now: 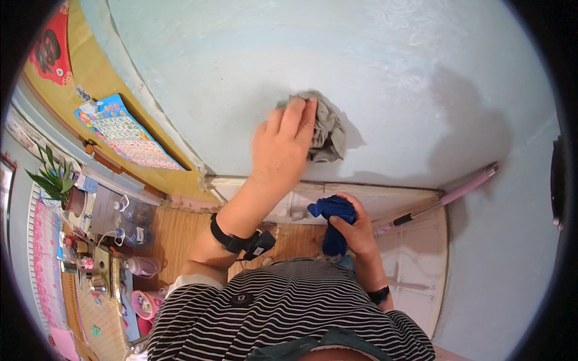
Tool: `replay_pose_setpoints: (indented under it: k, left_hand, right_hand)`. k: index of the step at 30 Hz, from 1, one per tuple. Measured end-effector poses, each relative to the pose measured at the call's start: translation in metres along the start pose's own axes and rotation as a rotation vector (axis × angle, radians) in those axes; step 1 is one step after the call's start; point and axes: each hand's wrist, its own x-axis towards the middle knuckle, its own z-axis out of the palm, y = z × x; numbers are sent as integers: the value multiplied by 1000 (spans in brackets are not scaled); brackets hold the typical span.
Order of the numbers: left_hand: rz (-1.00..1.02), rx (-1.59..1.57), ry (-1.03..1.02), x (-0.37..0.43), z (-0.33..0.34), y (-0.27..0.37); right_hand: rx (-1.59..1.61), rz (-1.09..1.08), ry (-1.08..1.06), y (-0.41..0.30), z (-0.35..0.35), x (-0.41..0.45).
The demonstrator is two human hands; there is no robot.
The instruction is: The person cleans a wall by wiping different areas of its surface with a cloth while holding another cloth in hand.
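My left hand (284,144) presses a crumpled grey cloth (328,131) against the pale blue wall (216,99). Its fingers bend over the cloth's left side, and the bunched fabric spreads out to their right. Lower down, in front of my striped shirt, my right hand (359,225) grips a bunched dark blue cloth (338,210), one end of which hangs below the fingers. The blue cloth is apart from the wall. Part of it is hidden inside the palm.
A pink-handled pole (469,185) leans in the corner at right. Leftward, a calendar (131,135) hangs on a yellow door (97,67). Beyond are a potted plant (56,180), large plastic bottles (135,234), a pink bin (143,304) and a cluttered table (97,320).
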Motion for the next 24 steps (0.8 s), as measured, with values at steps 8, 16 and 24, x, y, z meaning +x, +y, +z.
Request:
replay_pose_setpoints:
  k: [8,16,24]
  left_hand:
    - [-35,-20,6,22,-11,2]
    - [-123,-97,-73,0,-8,8]
    - [-79,-81,-87,-15,-6,-1]
  right_hand:
    - [-41,-38,-37,-8,9,1]
    - [-39,-16,-41,1,10,-3]
    - [-132,-51,-21,12,5,-7]
